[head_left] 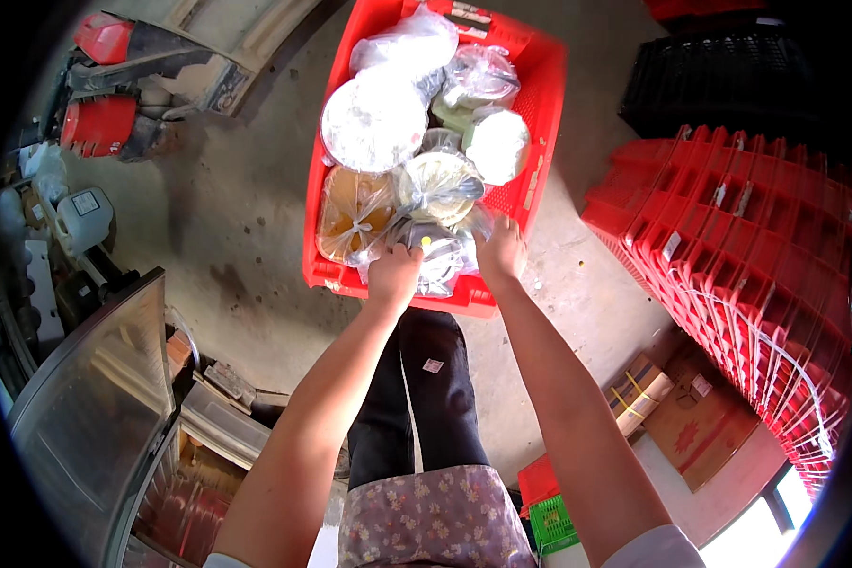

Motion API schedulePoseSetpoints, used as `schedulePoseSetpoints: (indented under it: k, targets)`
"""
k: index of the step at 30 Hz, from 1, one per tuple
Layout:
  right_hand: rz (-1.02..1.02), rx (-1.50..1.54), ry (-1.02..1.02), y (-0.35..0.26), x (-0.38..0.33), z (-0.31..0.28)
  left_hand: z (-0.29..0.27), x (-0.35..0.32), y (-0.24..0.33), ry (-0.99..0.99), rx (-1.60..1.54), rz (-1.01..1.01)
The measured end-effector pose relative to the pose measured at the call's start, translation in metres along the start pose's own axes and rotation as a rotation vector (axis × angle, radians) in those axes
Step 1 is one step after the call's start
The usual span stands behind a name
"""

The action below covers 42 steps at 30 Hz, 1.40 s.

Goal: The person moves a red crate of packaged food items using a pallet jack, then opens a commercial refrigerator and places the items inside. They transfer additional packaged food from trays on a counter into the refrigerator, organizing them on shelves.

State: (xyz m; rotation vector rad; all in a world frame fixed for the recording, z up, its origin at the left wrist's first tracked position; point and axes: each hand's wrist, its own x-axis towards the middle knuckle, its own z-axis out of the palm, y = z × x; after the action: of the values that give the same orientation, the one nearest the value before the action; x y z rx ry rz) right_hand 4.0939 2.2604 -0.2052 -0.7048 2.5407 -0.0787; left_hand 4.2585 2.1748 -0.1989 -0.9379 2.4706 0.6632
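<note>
A large red plastic crate (538,161) lies in front of my legs, filled with things wrapped in clear plastic bags. At its near end is a clear plastic bag (437,270) with something shiny inside that I cannot make out. My left hand (395,273) grips the left side of this bag with closed fingers. On the other side my right hand (501,251) is closed on the bag too. Just beyond are a bagged stack of cream bowls (437,187) and a tied bag with an amber container (353,213). Farther back sit a white round lid (374,123) and a smaller one (497,147).
Tall nested red crates (729,227) stand at the right, with a black crate (719,80) behind them. Cardboard boxes (701,417) are at the lower right. On the left are an open grey lid (104,379), a white jug (85,218) and a red bucket (99,126).
</note>
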Motion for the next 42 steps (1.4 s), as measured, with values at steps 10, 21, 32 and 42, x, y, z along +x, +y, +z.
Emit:
schedulePoseSetpoints:
  k: [10, 21, 32, 42]
  targets:
    - [0.307, 0.041, -0.290, 0.054, 0.021, 0.039, -0.019, -0.048, 0.002, 0.045, -0.533, 0.147]
    - [0.100, 0.313, -0.285, 0.044, -0.019, 0.011, -0.042, -0.084, -0.018, 0.274, -1.008, -0.210]
    - [0.254, 0.575, -0.203, 0.005, -0.084, -0.111, -0.085, -0.168, -0.046, 0.230, -1.641, -0.415]
    - [-0.001, 0.527, -0.243, -0.060, -0.145, -0.226, -0.203, -0.310, -0.032, 0.463, -2.041, -0.545]
